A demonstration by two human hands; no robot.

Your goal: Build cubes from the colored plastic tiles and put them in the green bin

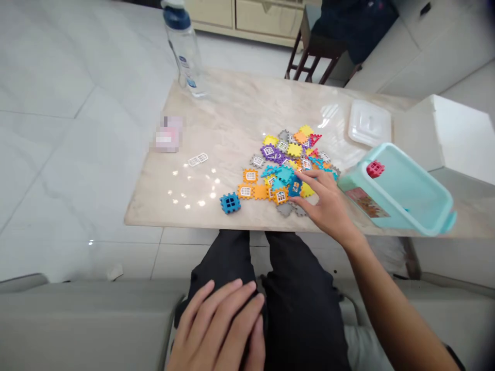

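Observation:
My right hand [327,201] reaches over the heap, thumb and index finger at opposite edges of a dark blue interlocking tile [295,186] with a window shape. Under and around it lie several toothed building tiles: light blue [284,174], yellow [294,150], purple [267,151] and orange [260,192]. Another blue window tile [230,203] lies apart, near the table's front edge. My left hand [224,327] rests on my thigh, fingers stretched out, holding nothing.
A mint-green bin [402,216] with a red tile [375,169] inside stands to the right. Behind it are a clear lid [370,123] and a white box [444,134]. A water bottle [187,54] stands at the back left; a white window piece [198,159] lies on the table [232,111].

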